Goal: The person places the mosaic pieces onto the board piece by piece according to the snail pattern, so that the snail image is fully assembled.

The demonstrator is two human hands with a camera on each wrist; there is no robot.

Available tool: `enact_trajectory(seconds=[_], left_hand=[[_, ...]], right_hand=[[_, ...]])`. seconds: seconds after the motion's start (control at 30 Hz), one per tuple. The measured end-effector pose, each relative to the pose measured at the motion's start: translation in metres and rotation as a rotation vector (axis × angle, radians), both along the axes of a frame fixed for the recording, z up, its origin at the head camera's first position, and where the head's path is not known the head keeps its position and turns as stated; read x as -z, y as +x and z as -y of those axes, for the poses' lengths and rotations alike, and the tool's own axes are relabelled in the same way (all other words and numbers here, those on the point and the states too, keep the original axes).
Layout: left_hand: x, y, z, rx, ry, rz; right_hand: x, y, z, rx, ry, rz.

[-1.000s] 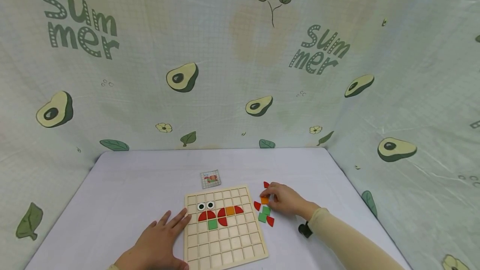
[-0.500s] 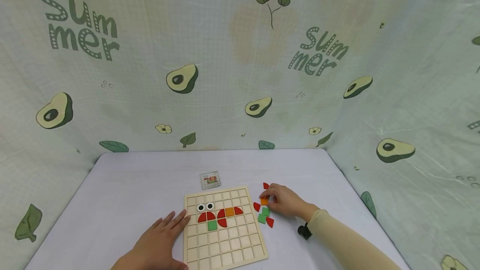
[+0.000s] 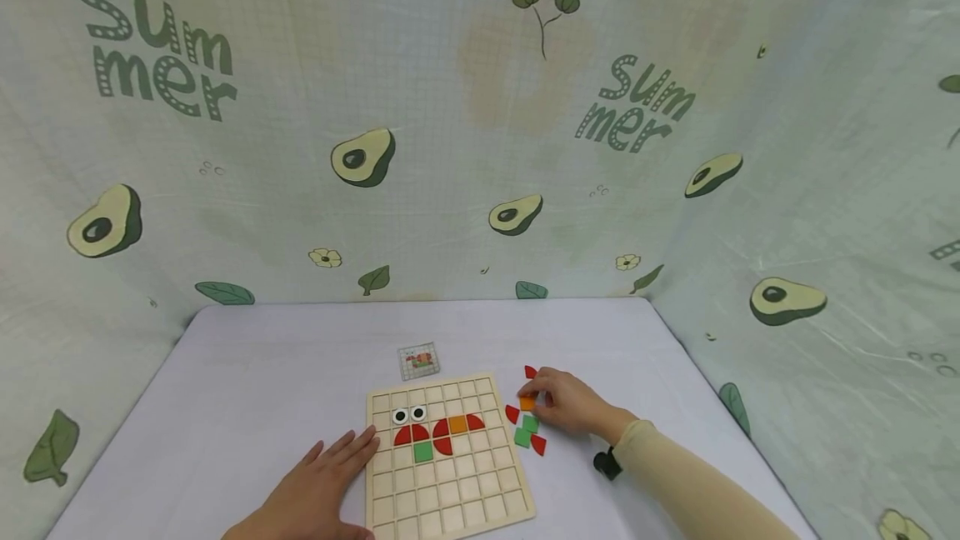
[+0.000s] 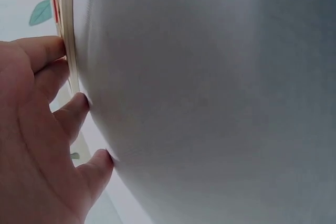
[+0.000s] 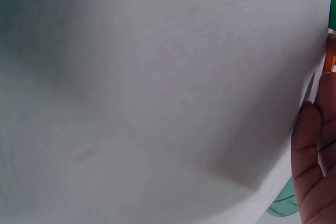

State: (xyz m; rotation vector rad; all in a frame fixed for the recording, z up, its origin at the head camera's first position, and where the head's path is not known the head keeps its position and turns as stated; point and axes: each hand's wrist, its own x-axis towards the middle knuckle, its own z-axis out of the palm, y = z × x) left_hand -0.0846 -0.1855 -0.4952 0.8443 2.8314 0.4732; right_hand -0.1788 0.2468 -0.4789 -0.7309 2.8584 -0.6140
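A pale wooden grid board (image 3: 480, 486) lies on the table, bearing two eye discs (image 3: 409, 415), several red quarter-circle tiles, one orange square (image 3: 457, 424) and a green square (image 3: 423, 452). My left hand (image 3: 315, 486) rests at the board's left side, fingers spread; in the left wrist view its fingertips touch the board's edge (image 4: 68, 19). To the right of the board, my right hand (image 3: 573, 402) pinches an orange square tile (image 3: 527, 403) at the table surface. The right wrist view shows a sliver of that orange tile (image 5: 329, 59) by the fingertips.
Around the right hand lie loose red quarter-circles (image 3: 538, 444) and green squares (image 3: 522, 437). A small picture card (image 3: 418, 361) lies behind the board. A black object (image 3: 607, 464) is at the right wrist. Printed cloth (image 3: 435, 215) encloses the white table.
Both hands stay almost where they were, the right one still at the orange tile. The head view has shifted very slightly.
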Motion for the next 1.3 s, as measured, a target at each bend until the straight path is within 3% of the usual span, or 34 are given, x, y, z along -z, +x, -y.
enact_trajectory(seconds=[0.5, 0.77, 1.13, 1.3], left_hand=[[0.002, 0.0, 0.001, 0.006, 0.031, -0.011], [0.001, 0.001, 0.0, -0.007, 0.034, 0.004], [-0.002, 0.002, -0.001, -0.018, 0.033, 0.024], [-0.002, 0.002, -0.001, -0.022, 0.022, 0.031]], right_hand=[[0.0, 0.0, 0.003, -0.001, 0.008, -0.003], [-0.001, -0.001, 0.003, 0.009, -0.04, -0.011], [-0.012, 0.004, 0.03, -0.127, -0.156, 0.03], [-0.015, 0.011, 0.051, -0.169, -0.14, 0.048]])
